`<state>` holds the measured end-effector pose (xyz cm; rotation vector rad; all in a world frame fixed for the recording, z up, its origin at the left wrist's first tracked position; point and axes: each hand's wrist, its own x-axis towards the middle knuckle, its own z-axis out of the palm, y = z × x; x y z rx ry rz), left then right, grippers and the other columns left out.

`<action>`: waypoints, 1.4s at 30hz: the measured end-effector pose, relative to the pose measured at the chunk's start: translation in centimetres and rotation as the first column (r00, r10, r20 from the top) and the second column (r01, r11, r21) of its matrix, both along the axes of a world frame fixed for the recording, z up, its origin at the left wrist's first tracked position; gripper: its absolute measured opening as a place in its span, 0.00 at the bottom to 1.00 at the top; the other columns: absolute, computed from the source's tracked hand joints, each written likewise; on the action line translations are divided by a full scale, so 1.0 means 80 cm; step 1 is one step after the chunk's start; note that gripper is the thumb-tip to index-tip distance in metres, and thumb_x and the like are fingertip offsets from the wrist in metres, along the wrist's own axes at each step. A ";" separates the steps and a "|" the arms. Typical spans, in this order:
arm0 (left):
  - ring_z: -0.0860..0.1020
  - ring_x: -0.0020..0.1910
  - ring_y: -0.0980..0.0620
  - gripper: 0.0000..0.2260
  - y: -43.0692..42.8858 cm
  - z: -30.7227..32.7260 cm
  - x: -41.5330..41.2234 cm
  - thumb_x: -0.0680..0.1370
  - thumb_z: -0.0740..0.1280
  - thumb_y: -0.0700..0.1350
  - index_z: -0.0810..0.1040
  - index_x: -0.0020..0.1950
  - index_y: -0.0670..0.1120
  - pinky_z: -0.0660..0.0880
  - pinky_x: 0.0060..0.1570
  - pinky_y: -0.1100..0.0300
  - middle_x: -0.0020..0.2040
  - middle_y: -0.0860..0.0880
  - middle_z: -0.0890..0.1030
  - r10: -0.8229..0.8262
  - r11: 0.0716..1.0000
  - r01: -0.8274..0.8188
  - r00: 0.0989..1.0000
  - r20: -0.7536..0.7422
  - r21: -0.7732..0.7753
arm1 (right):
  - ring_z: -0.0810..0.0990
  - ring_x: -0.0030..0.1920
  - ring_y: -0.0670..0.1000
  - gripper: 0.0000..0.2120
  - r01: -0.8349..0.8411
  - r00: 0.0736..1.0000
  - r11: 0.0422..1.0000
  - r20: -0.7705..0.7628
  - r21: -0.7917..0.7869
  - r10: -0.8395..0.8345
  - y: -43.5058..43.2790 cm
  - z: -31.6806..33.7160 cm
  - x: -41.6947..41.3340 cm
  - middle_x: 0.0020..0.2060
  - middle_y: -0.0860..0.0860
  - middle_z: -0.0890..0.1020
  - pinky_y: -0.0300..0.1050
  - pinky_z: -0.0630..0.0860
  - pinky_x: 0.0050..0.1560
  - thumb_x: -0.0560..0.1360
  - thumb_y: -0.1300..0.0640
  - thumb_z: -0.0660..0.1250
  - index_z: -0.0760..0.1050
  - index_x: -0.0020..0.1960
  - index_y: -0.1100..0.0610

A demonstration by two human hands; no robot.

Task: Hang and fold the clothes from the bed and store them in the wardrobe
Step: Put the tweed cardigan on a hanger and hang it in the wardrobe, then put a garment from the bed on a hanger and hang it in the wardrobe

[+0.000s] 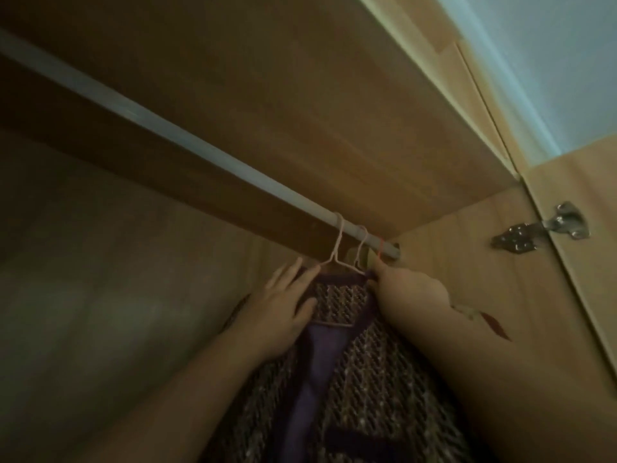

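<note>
A purple knitted garment [344, 355] with a net-like pattern hangs inside the wardrobe on a pale wire hanger [106, 243]. The hanger's hook sits over the white rail [160, 132] near its right end. My left hand [277, 305] lies flat on the garment's left shoulder, fingers spread. My right hand [404, 289] is closed on the garment's right shoulder by the hanger's end. Two more hooks, one pale [361, 242] and one red [380, 250], sit on the rail further right; what they carry is hidden.
The wooden wardrobe top [267, 78] is close above the rail. The right side wall [467, 262] stands right next to my right hand. The open door [594, 245] carries a metal hinge [541, 233]. Red-and-white patterned fabric [484, 320] shows past my right wrist.
</note>
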<state>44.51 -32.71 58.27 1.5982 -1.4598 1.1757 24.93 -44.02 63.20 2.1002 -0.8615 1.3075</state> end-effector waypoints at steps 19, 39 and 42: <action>0.55 0.80 0.49 0.26 0.023 -0.274 -0.403 0.80 0.55 0.56 0.60 0.79 0.57 0.55 0.78 0.48 0.79 0.52 0.62 -0.142 0.967 0.106 0.979 0.148 0.231 | 0.66 0.73 0.52 0.29 0.248 0.966 0.957 -0.108 0.149 -0.233 0.043 -0.387 -0.437 0.73 0.47 0.71 0.53 0.69 0.66 0.76 0.40 0.48 0.66 0.75 0.45; 0.51 0.81 0.41 0.31 0.050 -0.814 -1.117 0.79 0.58 0.57 0.55 0.81 0.54 0.53 0.78 0.46 0.82 0.45 0.54 -0.658 0.021 0.511 0.654 -0.373 0.859 | 0.60 0.77 0.58 0.32 0.559 0.639 0.150 -0.308 0.816 -0.704 0.348 -0.885 -1.078 0.76 0.54 0.65 0.60 0.63 0.73 0.74 0.48 0.61 0.63 0.77 0.49; 0.52 0.80 0.40 0.34 0.040 -0.850 -1.167 0.75 0.51 0.61 0.56 0.81 0.53 0.54 0.78 0.45 0.82 0.44 0.55 -0.664 -0.070 0.494 0.625 -0.410 0.867 | 0.60 0.77 0.58 0.31 0.530 0.594 0.114 -0.272 0.840 -0.757 0.352 -0.913 -1.124 0.76 0.54 0.66 0.59 0.64 0.72 0.75 0.50 0.66 0.64 0.76 0.50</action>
